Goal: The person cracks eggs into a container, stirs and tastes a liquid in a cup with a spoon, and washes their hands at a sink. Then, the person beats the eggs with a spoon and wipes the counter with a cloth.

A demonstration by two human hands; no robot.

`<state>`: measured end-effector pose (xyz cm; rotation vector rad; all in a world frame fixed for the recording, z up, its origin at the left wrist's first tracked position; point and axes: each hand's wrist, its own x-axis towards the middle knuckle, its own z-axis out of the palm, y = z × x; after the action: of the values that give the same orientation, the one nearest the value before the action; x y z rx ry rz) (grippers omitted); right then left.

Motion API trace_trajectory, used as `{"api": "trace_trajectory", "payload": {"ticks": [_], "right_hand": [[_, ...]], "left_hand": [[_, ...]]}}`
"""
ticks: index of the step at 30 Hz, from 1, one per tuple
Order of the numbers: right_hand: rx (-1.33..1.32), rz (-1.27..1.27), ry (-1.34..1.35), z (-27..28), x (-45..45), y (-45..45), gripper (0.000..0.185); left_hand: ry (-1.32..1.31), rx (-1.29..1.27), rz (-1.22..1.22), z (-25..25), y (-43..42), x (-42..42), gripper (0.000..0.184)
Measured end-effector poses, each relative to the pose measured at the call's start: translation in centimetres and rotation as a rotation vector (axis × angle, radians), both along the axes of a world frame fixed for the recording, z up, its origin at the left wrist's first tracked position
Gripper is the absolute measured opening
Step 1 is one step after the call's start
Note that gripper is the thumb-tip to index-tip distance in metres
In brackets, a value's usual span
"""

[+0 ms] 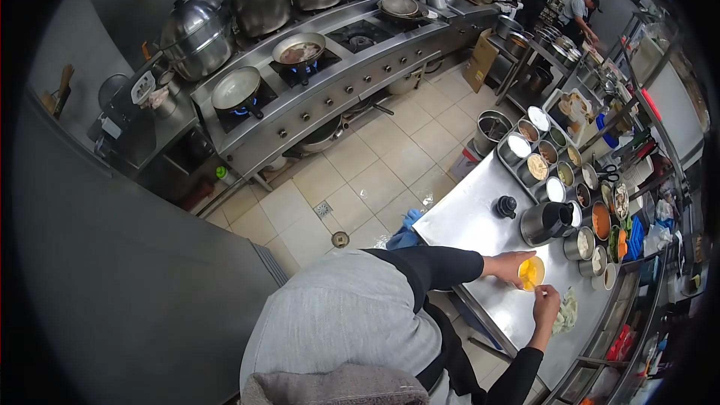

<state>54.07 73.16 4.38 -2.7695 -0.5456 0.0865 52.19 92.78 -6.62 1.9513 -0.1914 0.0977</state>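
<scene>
On the steel worktable [491, 305], a small pale bowl [542, 273] holds bright yellow liquid that looks like beaten egg [528, 270]. My left hand [511, 265] grips the bowl's side, fingers wrapped round it. Above the rim nearest me, my right hand [547, 304] is closed in a pinch on a thin stirring utensil [531, 285], whose tip dips into the yellow liquid. Its exact kind is too small to tell. A pale green crumpled cloth [566, 311] lies just beyond my right hand. Past the bowl stands a steel pitcher with a black top [545, 223].
Several ingredient tubs [537, 166] line the table's far side; a black-capped bottle [505, 206] stands nearer. Across the tiled floor [375, 161], a stove [330, 86] carries a pan over flame [236, 88] and another frying pan [299, 49]. Two people [579, 15] work at the back.
</scene>
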Motion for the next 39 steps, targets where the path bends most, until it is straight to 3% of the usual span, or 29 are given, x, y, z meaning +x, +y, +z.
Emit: {"api": "trace_trajectory", "payload": {"ticks": [1, 5, 6, 9, 10, 13, 14, 17, 18, 20, 21, 23, 25, 29, 32, 33, 35, 38, 39], "right_hand": [[0.005, -0.066, -0.039, 0.1, 0.1, -0.4, 0.017], [0.01, 0.122, 0.057, -0.1, 0.6, -0.5, 0.017], [0.031, -0.007, 0.037, 0.5, 0.5, -0.1, 0.016], [-0.065, 0.124, -0.002, 0.0, 0.1, -0.2, 0.017], [-0.053, 0.134, 0.106, 0.4, 0.2, -0.2, 0.017], [0.004, -0.085, 0.072, 1.1, 0.5, -0.1, 0.018], [-0.012, 0.016, -0.033, 0.4, 0.4, -0.2, 0.019], [0.072, 0.074, 0.137, 0.2, 0.3, -0.7, 0.017], [0.078, -0.046, 0.071, 0.1, 0.7, -0.8, 0.018], [0.058, 0.034, -0.119, -3.1, 1.6, -2.6, 0.022], [0.048, 0.21, -0.149, -4.6, 2.1, -3.3, 0.024], [-0.01, 0.059, 0.097, 0.6, -0.1, -0.5, 0.024], [0.102, -0.092, -0.065, -0.4, 0.2, -1.4, 0.023], [0.006, 0.018, 0.095, -0.2, -0.2, -0.8, 0.018], [-0.004, -0.181, 0.034, -0.3, -0.6, -0.5, 0.018], [-0.081, -0.052, 0.084, -0.2, -0.8, -0.8, 0.02], [0.009, -0.011, 0.065, -0.4, -0.7, -0.7, 0.021], [0.034, -0.17, 0.052, -0.5, -0.9, -0.7, 0.022], [-0.029, -0.066, 0.105, -0.6, -1.0, -0.6, 0.021]], "left_hand": [[0.02, -0.03, -0.018, 0.1, -0.3, 0.0, 0.12], [0.04, -0.018, 0.003, 0.8, -0.4, -0.4, 0.121], [0.047, 0.013, 0.0, 1.3, -0.2, -0.5, 0.122], [0.025, 0.076, -0.012, 1.5, 0.0, -0.6, 0.122], [0.081, 0.058, -0.036, 2.0, 0.3, -0.7, 0.122], [-0.055, 0.068, 0.022, -0.4, -0.5, 0.3, 0.122], [-0.057, 0.083, 0.033, -0.2, -0.6, 0.2, 0.122], [0.027, 0.012, -0.034, 0.8, -0.1, 0.2, 0.12], [0.019, -0.001, -0.01, 0.2, -0.3, 0.3, 0.118], [-0.017, -0.085, 0.017, -0.8, 0.2, 0.3, 0.115], [-0.031, -0.132, -0.01, -0.4, -0.4, 0.3, 0.114], [-0.028, -0.12, 0.007, 1.2, -0.3, -0.4, 0.109], [0.029, -0.071, 0.046, 3.0, 0.1, -1.2, 0.108], [-0.171, 0.135, -0.015, 2.7, 0.2, -0.2, 0.117], [-0.104, 0.141, -0.142, 3.4, 1.1, 0.5, 0.118], [-0.086, 0.151, -0.168, 2.5, 1.3, 1.0, 0.118], [-0.118, 0.2, -0.193, 1.5, 1.6, 1.4, 0.116], [-0.072, 0.17, -0.192, 2.1, 1.7, 1.5, 0.113], [-0.065, 0.168, -0.175, 2.4, 1.6, 1.2, 0.11]]}}
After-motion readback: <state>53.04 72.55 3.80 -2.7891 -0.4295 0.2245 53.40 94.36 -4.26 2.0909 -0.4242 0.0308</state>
